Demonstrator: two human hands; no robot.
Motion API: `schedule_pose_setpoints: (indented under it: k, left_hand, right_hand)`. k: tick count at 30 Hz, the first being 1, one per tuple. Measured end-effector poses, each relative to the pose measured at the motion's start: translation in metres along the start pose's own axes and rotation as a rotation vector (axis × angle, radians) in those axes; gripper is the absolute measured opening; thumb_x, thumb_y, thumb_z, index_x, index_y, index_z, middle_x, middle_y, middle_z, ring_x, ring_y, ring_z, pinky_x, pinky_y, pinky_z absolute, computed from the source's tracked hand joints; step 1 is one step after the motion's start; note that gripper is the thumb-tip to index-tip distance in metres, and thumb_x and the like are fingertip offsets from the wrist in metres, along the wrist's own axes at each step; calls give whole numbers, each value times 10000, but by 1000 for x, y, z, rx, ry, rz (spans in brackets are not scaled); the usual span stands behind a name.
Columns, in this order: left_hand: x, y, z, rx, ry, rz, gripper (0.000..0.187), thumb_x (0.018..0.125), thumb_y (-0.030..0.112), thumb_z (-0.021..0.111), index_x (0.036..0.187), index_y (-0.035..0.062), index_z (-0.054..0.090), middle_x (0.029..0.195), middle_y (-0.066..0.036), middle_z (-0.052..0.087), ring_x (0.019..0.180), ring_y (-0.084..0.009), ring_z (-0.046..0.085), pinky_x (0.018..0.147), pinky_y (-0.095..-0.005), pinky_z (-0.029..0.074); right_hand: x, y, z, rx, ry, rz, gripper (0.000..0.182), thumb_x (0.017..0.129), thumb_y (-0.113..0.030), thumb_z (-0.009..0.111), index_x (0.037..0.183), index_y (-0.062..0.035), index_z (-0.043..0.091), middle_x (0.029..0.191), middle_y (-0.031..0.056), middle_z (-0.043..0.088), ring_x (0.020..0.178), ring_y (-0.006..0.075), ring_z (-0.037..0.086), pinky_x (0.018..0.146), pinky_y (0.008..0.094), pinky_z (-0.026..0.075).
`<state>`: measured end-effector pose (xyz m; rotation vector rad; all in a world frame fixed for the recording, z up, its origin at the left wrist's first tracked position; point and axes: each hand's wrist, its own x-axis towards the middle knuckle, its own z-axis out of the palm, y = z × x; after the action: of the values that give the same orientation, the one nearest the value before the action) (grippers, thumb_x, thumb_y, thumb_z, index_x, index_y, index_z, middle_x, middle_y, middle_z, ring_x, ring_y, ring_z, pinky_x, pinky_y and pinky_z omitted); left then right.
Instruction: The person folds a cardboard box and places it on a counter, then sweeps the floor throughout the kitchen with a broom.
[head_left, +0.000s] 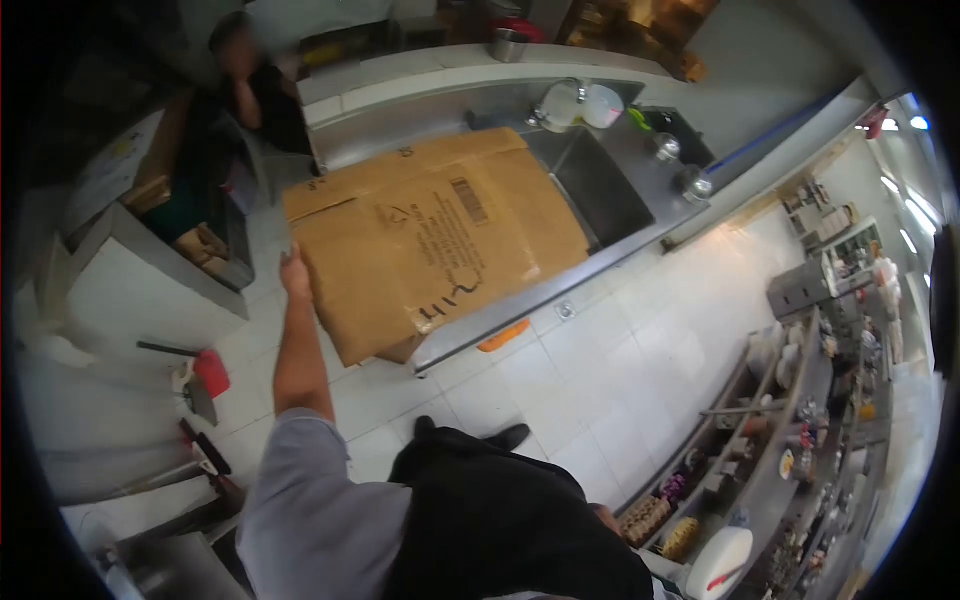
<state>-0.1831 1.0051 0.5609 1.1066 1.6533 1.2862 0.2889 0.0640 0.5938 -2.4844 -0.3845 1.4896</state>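
A large flattened cardboard box (400,250), printed and marked in black, lies over the steel sink counter (480,325) and overhangs its front and left edges. My left hand (294,272) is at the left edge of the cardboard, its fingers closed on that edge. Of my right hand (606,518) only a small part shows, low beside the black apron; its fingers are hidden.
Right of the cardboard is a sink basin (600,185), with bowls (602,106) behind it. Another person (262,100) is at the upper left. Food containers (680,538) line the counter at the lower right. An orange object (503,336) lies on the tiled floor.
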Motion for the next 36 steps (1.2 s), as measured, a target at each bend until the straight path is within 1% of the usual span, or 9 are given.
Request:
schedule_pose_setpoints:
  k: [4, 5, 6, 14, 22, 25, 27, 31, 36]
  left_hand:
    - [-65, -79, -53, -285, 75, -256, 758, 1097, 558, 501, 1512, -75, 529, 1597, -243, 509, 1498, -327, 446, 1257, -406, 290]
    - [-118, -83, -65, -216, 162, -170, 707, 1107, 540, 491, 1478, -57, 564, 1370, -242, 679, 1264, -311, 653, 1088, -421, 492]
    - [-151, -95, -102, 62, -68, -544, 594, 1100, 425, 544, 1474, -36, 566, 1019, -187, 761, 868, -288, 759, 763, -435, 610]
    - [-488, -185, -158, 1027, -949, -312, 531, 1069, 483, 518, 1228, 5, 685, 1082, -201, 761, 978, -354, 735, 860, -504, 579]
    - [-542, -159, -74, 1322, -1035, 213, 527, 1051, 472, 494, 993, 38, 787, 1126, -215, 759, 1061, -424, 705, 955, -560, 544]
    - [-517, -98, -8, 1119, -764, 668, 447, 1077, 370, 501, 916, 52, 770, 925, -192, 764, 900, -376, 727, 858, -500, 572]
    - [-549, 42, 46, 519, -524, 39, 301, 1059, 267, 599, 908, 48, 741, 893, -146, 751, 819, -298, 721, 797, -417, 574]
    - [-594, 304, 107, -133, -587, 306, 107, 1035, 116, 720, 1088, 25, 705, 1069, -35, 752, 990, -115, 677, 943, -287, 539]
    - [-641, 559, 88, -613, -487, 1436, 250, 1000, 136, 700, 1231, 57, 644, 1294, -209, 671, 1174, -317, 664, 1001, -429, 539]
  right_hand:
    - [2, -57, -31, 502, 226, 167, 404, 1031, -346, 654, 1305, -49, 659, 1041, 116, 729, 855, 272, 747, 616, 463, 607]
    - [6, -69, -32, 559, 226, 126, 399, 1030, -331, 658, 1297, -34, 665, 1054, 113, 735, 806, 239, 732, 586, 392, 591]
    - [14, -83, -30, 528, 195, 82, 396, 1028, -325, 662, 1289, -28, 669, 1048, 114, 735, 794, 235, 730, 581, 386, 588]
    - [100, -79, -56, 131, -65, -208, 409, 1012, -299, 676, 1266, 21, 678, 1019, 140, 741, 753, 232, 721, 588, 387, 586]
    - [159, -7, -162, 139, -28, -82, 448, 1002, -302, 680, 1296, 36, 666, 1023, 156, 740, 749, 242, 719, 595, 403, 585]
    - [175, 28, -206, 130, 7, -137, 472, 1001, -311, 675, 1322, 34, 653, 1048, 163, 739, 768, 255, 726, 593, 411, 590]
    - [196, 48, -232, 93, 23, -233, 499, 1002, -328, 662, 1359, 21, 633, 1096, 168, 737, 807, 276, 741, 584, 419, 599]
    - [179, 17, -264, 401, 96, -58, 480, 1005, -347, 662, 1336, 0, 656, 1085, 156, 753, 825, 260, 764, 563, 412, 611]
    - [211, -4, -267, 388, 61, -80, 429, 1010, -360, 667, 1277, -26, 697, 1037, 114, 759, 785, 221, 756, 551, 399, 601]
